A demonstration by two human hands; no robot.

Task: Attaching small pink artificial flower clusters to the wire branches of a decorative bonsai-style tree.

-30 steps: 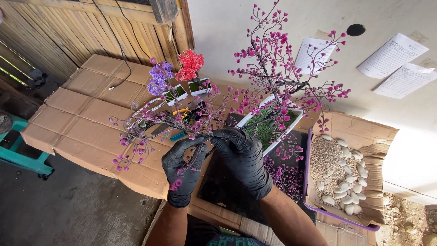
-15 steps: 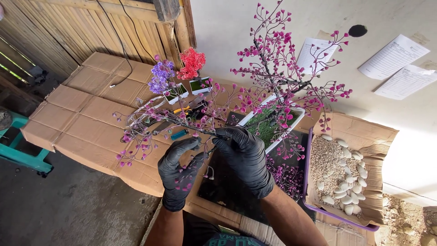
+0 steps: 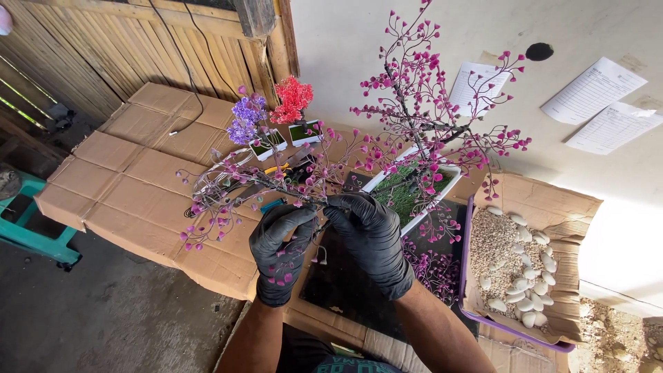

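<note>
Since a moment ago both of my hands have lifted a little, and the beaded wire branch with pink buds [image 3: 255, 197] now lies more level, its tip reaching toward the left edge of the cardboard-covered surface [image 3: 131, 179]. My black-gloved left hand [image 3: 282, 249] is closed around the branch's stem from below; my black-gloved right hand [image 3: 369, 231] pinches the same stem just beside it, fingertips touching the wire. Behind my hands stands the tall pink beaded tree in a white rectangular pot [image 3: 428, 138]. Near the far edge sit a small purple beaded tree [image 3: 245, 121] and a small red one [image 3: 292, 100]. At the right edge lies a purple tray of gravel and white pebbles [image 3: 511, 269].
</note>
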